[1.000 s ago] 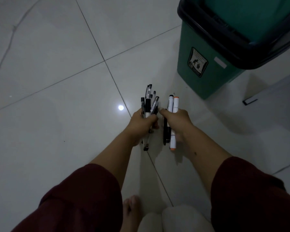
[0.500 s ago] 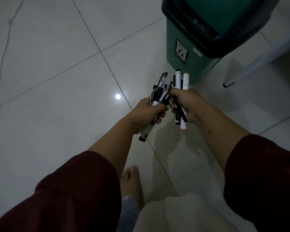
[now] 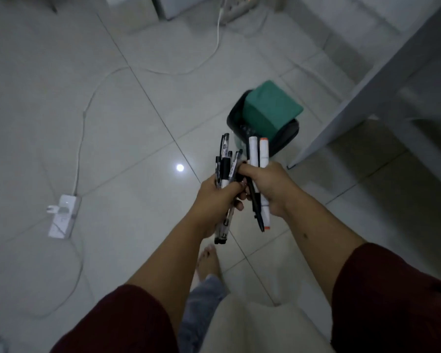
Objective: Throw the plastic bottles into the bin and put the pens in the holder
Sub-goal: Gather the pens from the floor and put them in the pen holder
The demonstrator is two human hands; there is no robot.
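Observation:
My left hand point(image 3: 215, 200) is closed around a bundle of several black and clear pens point(image 3: 225, 164), held upright. Right beside it, touching, my right hand point(image 3: 270, 189) grips two white markers point(image 3: 258, 151), one with an orange cap, plus a black pen. Both hands are held high above the floor in the middle of the view. The green bin point(image 3: 270, 113) with a black rim stands on the floor just beyond the pen tips. No plastic bottles or pen holder are visible.
A white power strip point(image 3: 63, 216) lies on the tiled floor at left, its cable point(image 3: 87, 108) curving to the top. A pale table leg and edge point(image 3: 367, 93) cross the right side. My bare foot point(image 3: 208, 261) shows below the hands.
The view has risen and pulled back: the bin now looks small and far below, and the power strip, cable and table have come into sight. Both hands keep their pens.

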